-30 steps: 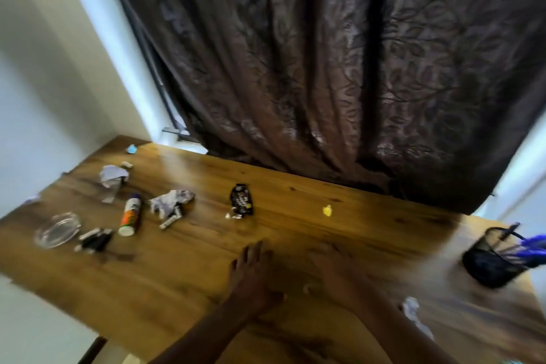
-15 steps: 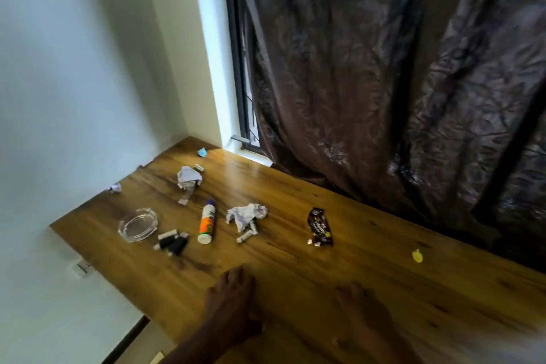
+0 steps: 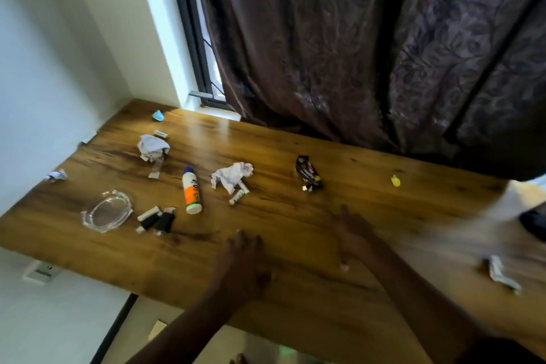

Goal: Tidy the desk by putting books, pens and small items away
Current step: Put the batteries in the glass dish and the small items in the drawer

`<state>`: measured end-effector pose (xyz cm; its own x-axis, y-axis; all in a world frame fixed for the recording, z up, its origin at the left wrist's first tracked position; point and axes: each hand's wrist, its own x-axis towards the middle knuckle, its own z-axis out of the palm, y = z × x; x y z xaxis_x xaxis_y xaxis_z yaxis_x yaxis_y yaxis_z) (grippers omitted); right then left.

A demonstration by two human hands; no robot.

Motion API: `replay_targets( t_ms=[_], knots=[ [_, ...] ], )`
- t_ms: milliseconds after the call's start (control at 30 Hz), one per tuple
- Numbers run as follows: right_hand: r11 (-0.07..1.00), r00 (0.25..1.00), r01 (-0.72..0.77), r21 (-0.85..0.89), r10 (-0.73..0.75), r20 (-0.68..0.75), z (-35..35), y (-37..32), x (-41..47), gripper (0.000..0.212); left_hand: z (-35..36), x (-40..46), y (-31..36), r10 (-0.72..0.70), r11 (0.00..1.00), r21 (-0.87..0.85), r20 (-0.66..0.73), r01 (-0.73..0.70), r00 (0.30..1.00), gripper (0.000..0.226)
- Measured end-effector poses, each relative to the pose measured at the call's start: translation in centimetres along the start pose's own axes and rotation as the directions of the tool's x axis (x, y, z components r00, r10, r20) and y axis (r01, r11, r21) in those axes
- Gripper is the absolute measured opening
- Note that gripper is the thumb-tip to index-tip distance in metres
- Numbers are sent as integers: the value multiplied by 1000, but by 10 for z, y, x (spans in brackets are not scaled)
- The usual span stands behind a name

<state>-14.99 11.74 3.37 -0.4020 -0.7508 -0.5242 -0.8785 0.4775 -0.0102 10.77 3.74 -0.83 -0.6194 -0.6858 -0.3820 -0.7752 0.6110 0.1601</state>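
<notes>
The wooden desk (image 3: 295,224) carries scattered small items. A white and orange bottle (image 3: 191,190) lies on its side left of centre. Beside it are crumpled white paper (image 3: 232,176), a second paper ball (image 3: 152,147), a dark snack wrapper (image 3: 308,172), a clear glass dish (image 3: 107,212) and black small items (image 3: 156,219). A yellow scrap (image 3: 395,180) lies far right. My left hand (image 3: 240,266) rests flat on the desk with straight fingers, holding nothing. Blurred, my right hand (image 3: 353,230) lies flat on the wood to its right, empty.
A dark patterned curtain (image 3: 369,47) hangs behind the desk, and a window frame (image 3: 192,38) shows at its left edge. White walls close the left corner. A crumpled wrapper (image 3: 499,273) lies near the right front. A blue scrap (image 3: 158,115) sits at the far corner.
The view has swung left, so the pen holder has left the frame and the desk's left corner shows. Both hands have stayed flat on the desk, holding nothing.
</notes>
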Motion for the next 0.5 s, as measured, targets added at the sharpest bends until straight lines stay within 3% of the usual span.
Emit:
replay_targets(
  t_ms=[67, 133, 200, 300, 500],
  knots=[
    [1000, 1000, -17, 3, 17, -5, -6, -4, -6, 107, -7, -2, -2, 76, 996, 50, -118, -70, 990, 94],
    [1000, 1000, -3, 29, 3, -19, -8, -5, -6, 97, -14, -3, -6, 157, 981, 149, -251, -122, 955, 77],
    [998, 1000, 22, -54, -23, -20, -11, -6, -8, 74, -15, -4, -10, 102, 993, 77, -219, -87, 971, 70],
    [999, 999, 23, -36, -24, -38, -11, -5, -5, 105, -12, -7, -12, 61, 998, 43, -186, -54, 981, 69],
    [984, 997, 78, -160, -81, -10, -2, -3, 2, 114, -12, -17, 1, 4, 996, 89, -163, 10, 987, 70]
  ],
)
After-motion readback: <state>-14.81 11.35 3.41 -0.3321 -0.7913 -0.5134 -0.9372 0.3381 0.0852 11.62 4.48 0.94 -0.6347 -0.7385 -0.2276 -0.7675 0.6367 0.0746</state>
